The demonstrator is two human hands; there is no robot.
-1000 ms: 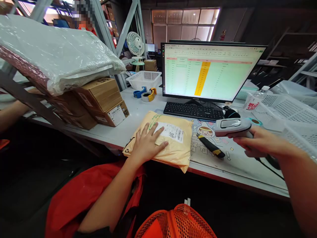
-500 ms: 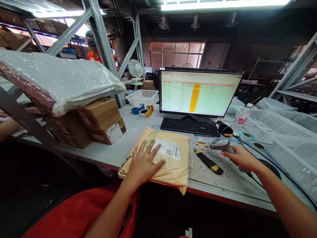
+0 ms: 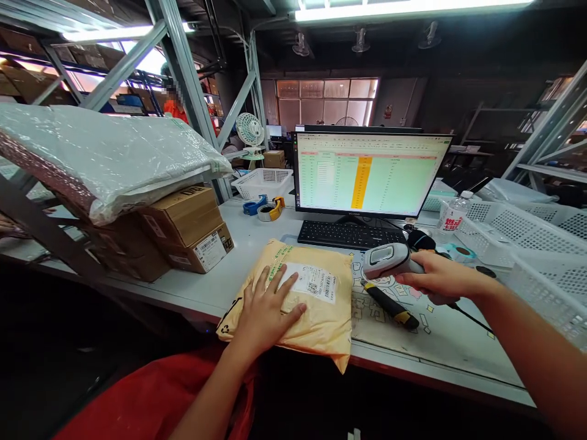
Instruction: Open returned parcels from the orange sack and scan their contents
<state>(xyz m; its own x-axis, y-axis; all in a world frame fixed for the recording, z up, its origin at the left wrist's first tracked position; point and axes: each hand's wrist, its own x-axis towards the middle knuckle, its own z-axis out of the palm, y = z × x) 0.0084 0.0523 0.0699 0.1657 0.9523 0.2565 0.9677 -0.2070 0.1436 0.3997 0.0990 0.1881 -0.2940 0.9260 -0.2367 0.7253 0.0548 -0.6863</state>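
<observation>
A yellow mailing bag [image 3: 316, 327] lies at the table's front edge, its white label [image 3: 323, 284] facing up. My left hand [image 3: 270, 311] rests flat on it with fingers spread, just left of the label's barcode. My right hand [image 3: 447, 278] is wrapped round the handle of a grey and white barcode scanner [image 3: 387, 258], held above the table with its head pointing left toward the bag. Beneath the scanner lies a black and yellow utility knife [image 3: 392, 305] on a cartoon-printed mat [image 3: 440, 342].
Behind stand a keyboard [image 3: 348, 234] and a monitor [image 3: 330, 177] showing a spreadsheet. Brown boxes [image 3: 183, 214] with a wrapped white package [image 3: 123, 153] on top are stacked left. Tape dispensers [image 3: 270, 209] sit behind the bag. White baskets [image 3: 545, 269] and a bottle [image 3: 454, 211] stand right.
My right hand has brought the barcode scanner leftward and up, closer to the bag. My left hand stays flat on the bag. The view has shifted slightly.
</observation>
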